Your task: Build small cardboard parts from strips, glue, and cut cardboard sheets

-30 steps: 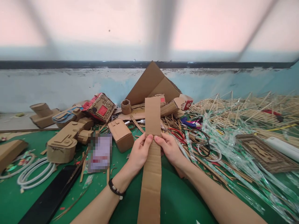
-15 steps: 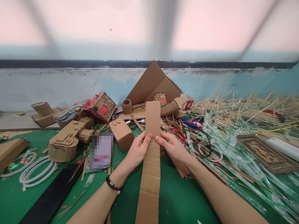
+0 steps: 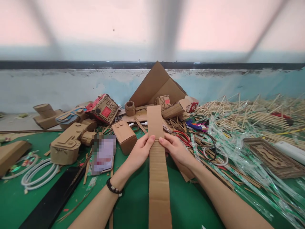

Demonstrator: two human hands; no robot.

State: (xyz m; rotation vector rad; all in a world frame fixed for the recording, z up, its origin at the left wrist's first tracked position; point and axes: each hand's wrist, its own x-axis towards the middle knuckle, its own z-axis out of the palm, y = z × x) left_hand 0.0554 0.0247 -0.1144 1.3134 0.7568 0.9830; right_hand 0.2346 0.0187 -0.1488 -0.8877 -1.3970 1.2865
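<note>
Between both hands I hold a long cardboard strip (image 3: 159, 178), its far end tilted up and its near end running out of the bottom of the view. Faint crosswise creases mark the strip just below my thumbs. My left hand (image 3: 142, 148) pinches the left edge, thumb on top and fingers underneath. On the opposite edge my right hand (image 3: 175, 148) grips in the same way. The fingertips under the strip are hidden. A small cardboard box (image 3: 124, 136) stands just beyond my left hand. Below my right forearm lies another cardboard piece (image 3: 184, 170), partly covered.
Cardboard models (image 3: 65, 144) and a phone (image 3: 103, 156) lie left on the green table (image 3: 133, 197), near a coiled white cable (image 3: 35, 176) and a long black object (image 3: 51, 198). Plastic strips (image 3: 252, 165), red-handled scissors (image 3: 182, 136) and thin wooden sticks (image 3: 238, 109) crowd the right.
The strip has swung: its near end has shifted right and its far end slightly left. Both hands keep their hold at nearly the same spot.
</note>
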